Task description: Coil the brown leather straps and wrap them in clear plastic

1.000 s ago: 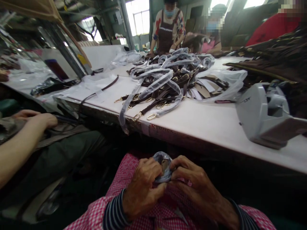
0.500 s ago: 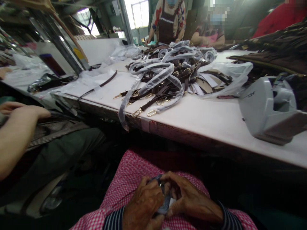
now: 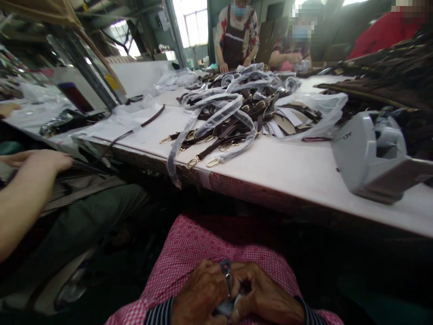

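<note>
Both of my hands meet low in the view, over a red-and-white checked apron point(image 3: 182, 243). My left hand point(image 3: 203, 289) is curled round a rolled strap in clear plastic wrap point(image 3: 225, 308), which shows between the palms. My right hand point(image 3: 267, 289) closes on the same roll from the other side, thumb and fingers bent against it. A ring-like metal piece stands up between the fingers at the top. Much of the roll is hidden by my fingers.
On the white table point(image 3: 277, 167) lies a heap of dark straps point(image 3: 223, 135), some plastic-wrapped, with gold clips. A grey tape dispenser point(image 3: 372, 158) stands right. A person's arm point(image 3: 27, 194) is at left; other people stand behind the table.
My hands have drawn closer together round the roll, and less of it shows. Across the table, a person's hands have risen with a wrapped roll. The view has shifted slightly.
</note>
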Action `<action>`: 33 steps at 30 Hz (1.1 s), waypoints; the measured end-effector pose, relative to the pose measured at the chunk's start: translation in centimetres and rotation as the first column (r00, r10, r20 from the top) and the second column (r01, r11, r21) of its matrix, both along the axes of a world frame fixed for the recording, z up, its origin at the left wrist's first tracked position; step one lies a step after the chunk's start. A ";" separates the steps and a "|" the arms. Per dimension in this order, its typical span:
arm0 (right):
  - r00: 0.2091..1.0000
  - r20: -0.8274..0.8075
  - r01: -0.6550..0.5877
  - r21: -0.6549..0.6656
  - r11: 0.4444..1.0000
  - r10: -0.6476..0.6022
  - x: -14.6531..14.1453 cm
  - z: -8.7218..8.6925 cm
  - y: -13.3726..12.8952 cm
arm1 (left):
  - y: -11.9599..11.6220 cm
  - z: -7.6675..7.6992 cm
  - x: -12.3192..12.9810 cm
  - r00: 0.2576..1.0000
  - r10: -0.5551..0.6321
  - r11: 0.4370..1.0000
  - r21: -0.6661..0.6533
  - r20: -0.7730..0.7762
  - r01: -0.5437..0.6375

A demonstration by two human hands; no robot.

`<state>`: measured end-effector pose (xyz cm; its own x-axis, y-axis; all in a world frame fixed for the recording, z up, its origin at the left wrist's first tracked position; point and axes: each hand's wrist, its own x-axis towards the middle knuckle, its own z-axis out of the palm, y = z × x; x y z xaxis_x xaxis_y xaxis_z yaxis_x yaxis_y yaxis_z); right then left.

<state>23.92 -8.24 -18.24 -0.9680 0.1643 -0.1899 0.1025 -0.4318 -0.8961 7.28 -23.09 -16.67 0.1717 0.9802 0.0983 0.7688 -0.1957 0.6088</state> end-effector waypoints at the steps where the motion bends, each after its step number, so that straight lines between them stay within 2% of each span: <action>1: 1.000 0.001 0.000 0.000 1.000 0.000 0.0 -0.2 0.0 | 0.1 0.3 -0.1 1.000 0.004 1.000 -0.029 0.007 -0.003; 5: 0.999 0.003 0.032 -0.010 0.999 -0.032 -0.1 -0.5 -0.1 | 0.7 0.9 -0.3 0.998 0.063 0.974 -0.220 0.028 -0.055; 10: 0.994 -0.061 0.088 0.015 0.996 -0.087 -0.6 0.4 -0.5 | 0.6 -0.7 -0.3 0.999 0.048 0.941 -0.336 0.021 -0.039; 13: 0.988 -0.109 0.122 0.090 0.989 -0.112 -0.8 1.1 -0.1 | 0.7 -0.6 -0.2 0.998 0.068 0.944 -0.323 0.010 -0.061; 19: 0.974 -0.153 0.194 0.184 0.963 -0.167 -1.2 3.4 1.6 | 2.2 1.5 -0.3 0.992 0.121 0.973 -0.202 0.037 -0.111; 23: 0.973 -0.155 0.199 0.205 0.958 -0.169 -1.3 3.8 1.6 | 2.5 0.8 -0.2 0.988 0.154 0.975 -0.161 0.008 -0.151; 28: 0.989 -0.074 0.135 0.046 0.990 -0.132 -1.3 3.0 0.9 | 2.2 -0.8 0.1 0.985 0.172 0.974 -0.154 0.017 -0.167; 33: 0.993 -0.035 0.109 -0.117 0.987 -0.114 -1.2 2.2 1.1 | 2.2 -0.7 0.1 0.989 0.136 0.986 -0.108 0.051 -0.130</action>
<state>22.74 -7.14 -16.01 -0.9522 0.2513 -0.1735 0.0114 -0.5385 -0.8426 7.38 -20.86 -17.33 0.0362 0.9993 0.0003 0.7466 -0.0272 0.6647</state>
